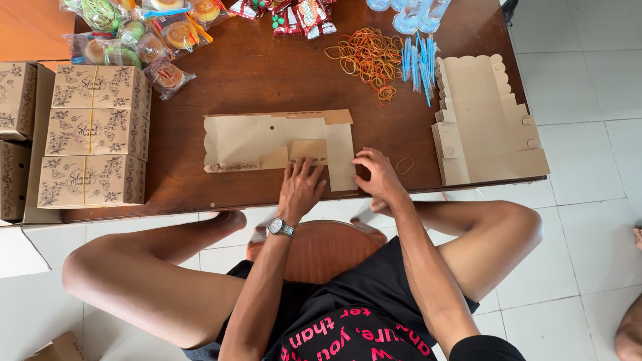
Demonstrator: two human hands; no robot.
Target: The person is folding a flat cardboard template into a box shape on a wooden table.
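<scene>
You sit at a dark wooden table (267, 80) over a white tiled floor (588, 100). A flat cardboard blank (247, 140) lies at mid-frame. Your left hand (300, 189) presses flat, fingers spread, on its lower flap; your right hand (378, 175) curls loosely against its right edge (gripping nothing that shows). Rubber bands (368, 57) lie above, finished boxes (93, 134) at left.

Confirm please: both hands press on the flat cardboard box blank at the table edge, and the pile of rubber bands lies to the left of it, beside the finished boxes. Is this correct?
Not quite. The head view shows the left hand and right hand on the flat box blank, but the rubber bands lie at the upper right, beside the blue straws, away from the finished boxes.
</scene>
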